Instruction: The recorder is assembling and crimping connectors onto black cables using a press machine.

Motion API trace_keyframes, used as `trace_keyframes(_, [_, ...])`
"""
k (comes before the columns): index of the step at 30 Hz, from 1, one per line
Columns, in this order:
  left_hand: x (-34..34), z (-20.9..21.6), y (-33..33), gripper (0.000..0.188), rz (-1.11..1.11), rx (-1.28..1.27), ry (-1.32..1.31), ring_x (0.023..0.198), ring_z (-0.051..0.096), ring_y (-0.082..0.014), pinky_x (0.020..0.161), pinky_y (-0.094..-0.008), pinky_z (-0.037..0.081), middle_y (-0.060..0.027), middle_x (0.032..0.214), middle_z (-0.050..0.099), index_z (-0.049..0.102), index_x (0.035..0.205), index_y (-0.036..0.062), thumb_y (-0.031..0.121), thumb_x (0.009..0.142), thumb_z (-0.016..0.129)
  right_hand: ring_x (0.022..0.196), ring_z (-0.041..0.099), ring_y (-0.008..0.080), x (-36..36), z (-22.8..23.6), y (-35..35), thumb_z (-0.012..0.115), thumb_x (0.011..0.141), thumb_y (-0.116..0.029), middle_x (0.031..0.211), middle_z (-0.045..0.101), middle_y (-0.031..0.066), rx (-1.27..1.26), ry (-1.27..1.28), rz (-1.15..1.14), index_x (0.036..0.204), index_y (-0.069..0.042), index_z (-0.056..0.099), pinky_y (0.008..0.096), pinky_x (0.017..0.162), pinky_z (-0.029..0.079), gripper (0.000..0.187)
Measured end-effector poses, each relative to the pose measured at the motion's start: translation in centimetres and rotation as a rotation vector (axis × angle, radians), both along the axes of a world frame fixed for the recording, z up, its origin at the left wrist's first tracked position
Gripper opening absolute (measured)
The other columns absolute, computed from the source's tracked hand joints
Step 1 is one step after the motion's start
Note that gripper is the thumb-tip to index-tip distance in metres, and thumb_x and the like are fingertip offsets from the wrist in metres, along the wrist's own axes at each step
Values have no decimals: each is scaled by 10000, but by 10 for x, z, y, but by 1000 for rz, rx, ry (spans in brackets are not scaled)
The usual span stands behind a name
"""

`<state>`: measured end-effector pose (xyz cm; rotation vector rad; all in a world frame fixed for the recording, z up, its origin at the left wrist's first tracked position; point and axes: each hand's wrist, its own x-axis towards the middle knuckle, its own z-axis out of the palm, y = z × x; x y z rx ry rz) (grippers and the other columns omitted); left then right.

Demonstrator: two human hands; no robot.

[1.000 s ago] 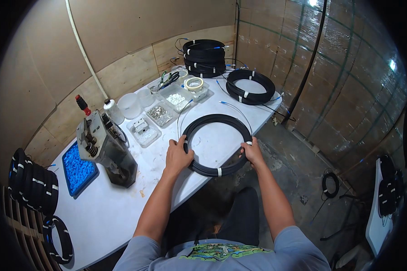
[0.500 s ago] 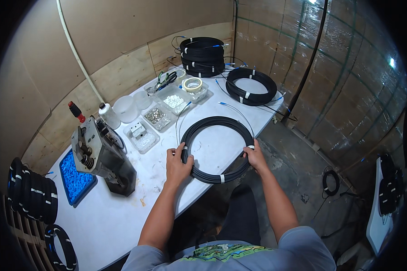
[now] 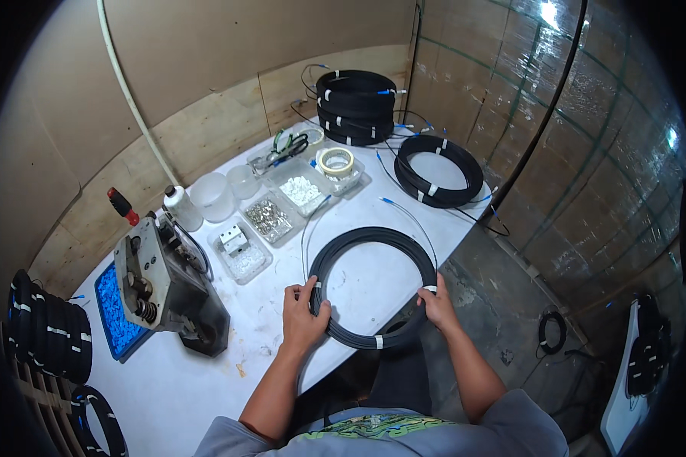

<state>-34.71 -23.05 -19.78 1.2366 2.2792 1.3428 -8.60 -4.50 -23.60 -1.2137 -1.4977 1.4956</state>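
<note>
A coil of black cable (image 3: 373,238), bound with white tape bands, lies on the white table (image 3: 286,415) with its near side over the edge. My left hand (image 3: 306,314) grips the coil's left side, thumb on the inner edge. On the right side, beside a white band, my right hand (image 3: 437,303) is closed around it. Two thin cable ends with blue connectors stick up from the far side; one blue connector (image 3: 386,200) rests near the table's middle. The undersides of the fingers are hidden.
Stacked black coils (image 3: 356,107) and another coil (image 3: 439,171) stand at the back right. Clear tubs of white pieces (image 3: 301,192) and metal parts (image 3: 267,219) sit mid-table. At left are a metal press (image 3: 168,282) and a tray of blue pieces (image 3: 118,308).
The whole scene has shifted slightly downward in the picture as the head view moved. Both hands keep their hold on the coil, which stays at about the same place on the table.
</note>
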Motion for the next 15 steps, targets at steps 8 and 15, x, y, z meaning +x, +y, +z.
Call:
trace_keyframes(8, [0, -17, 6, 621, -11, 19, 71, 1030, 570, -364, 925, -436, 487, -216, 1110, 535, 572, 1391, 47, 285, 835, 711, 623, 571, 116, -3, 0, 9, 606, 888, -34, 769, 601, 27, 25, 12, -35, 1475, -72, 432, 295, 556, 458, 613])
trace_keyframes(15, [-3, -19, 18, 731, 54, -5, 101, 1111, 564, -408, 984, -471, 467, -243, 1176, 560, 483, 1423, -35, 327, 821, 686, 623, 589, 121, -5, -13, 24, 622, 877, -54, 785, 612, 32, 39, -6, -8, 1471, -60, 431, 305, 546, 468, 624])
